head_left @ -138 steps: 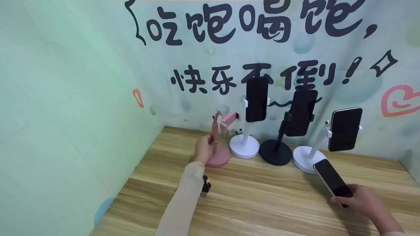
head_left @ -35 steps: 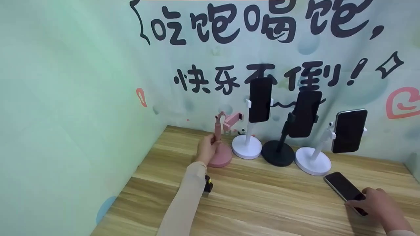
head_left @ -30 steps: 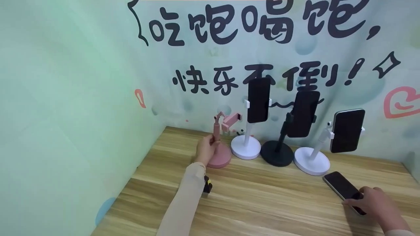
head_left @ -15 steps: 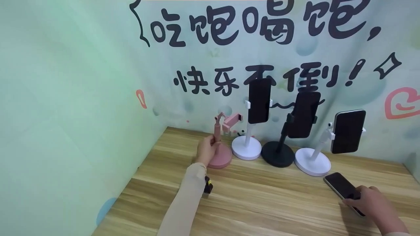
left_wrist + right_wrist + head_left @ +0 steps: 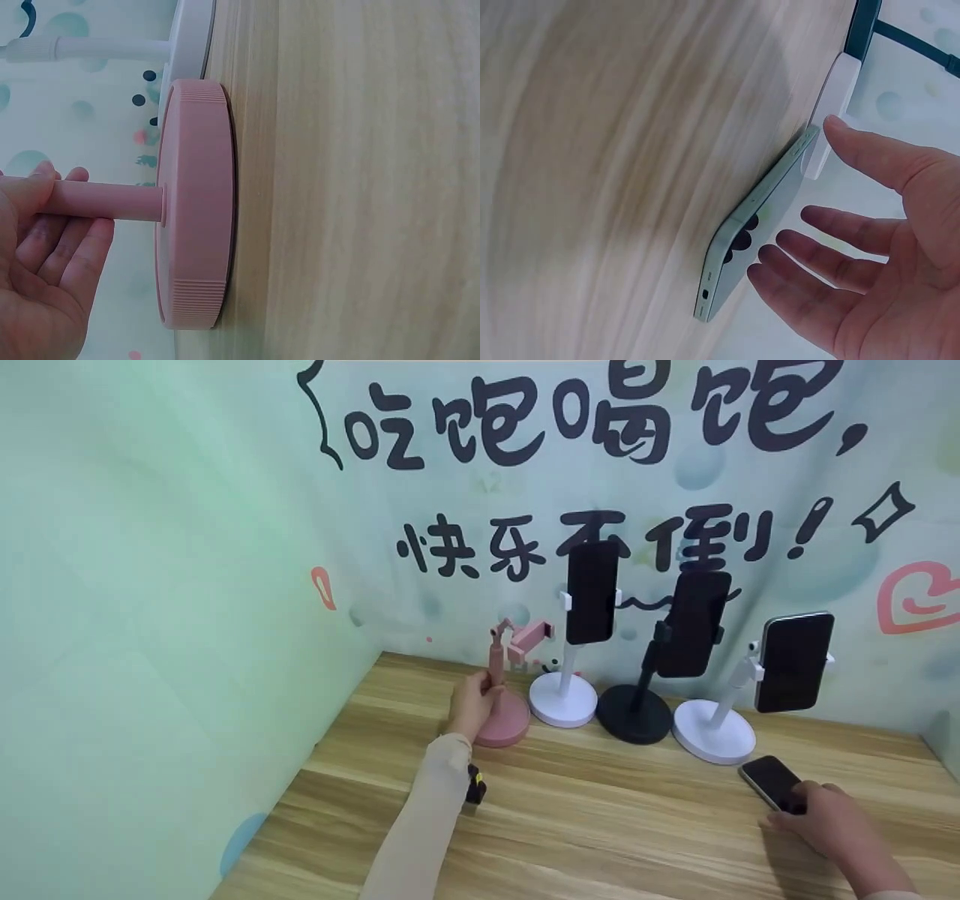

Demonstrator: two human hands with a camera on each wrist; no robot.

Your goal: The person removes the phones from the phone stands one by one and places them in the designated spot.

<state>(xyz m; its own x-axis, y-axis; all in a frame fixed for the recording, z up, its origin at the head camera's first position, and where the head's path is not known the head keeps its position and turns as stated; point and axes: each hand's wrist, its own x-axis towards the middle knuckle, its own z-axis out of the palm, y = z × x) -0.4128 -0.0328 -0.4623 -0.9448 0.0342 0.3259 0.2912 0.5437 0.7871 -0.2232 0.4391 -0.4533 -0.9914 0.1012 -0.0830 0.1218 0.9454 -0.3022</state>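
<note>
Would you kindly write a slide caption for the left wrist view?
Left hand holding a pink stand by its pole, white stand alongside.

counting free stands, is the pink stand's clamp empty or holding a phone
Empty: in the head view, the clamp shows bare, nothing between its ends.

A pale green cloth (image 5: 360, 517) hangs behind the wood-grain bench (image 5: 585, 825), bearing two rows of dark Chinese lettering (image 5: 592, 518), a four-pointed star (image 5: 883, 513) and a pink heart outline (image 5: 922, 603). In front, a white stand (image 5: 563, 701), a black stand (image 5: 634, 715) and another white stand, farthest right (image 5: 714, 733), form a close row, each clamping a dark-screened phone (the first phone (image 5: 592, 592) partly covers the lower row's writing). A blue spot (image 5: 241, 844) marks the left wall.
</note>
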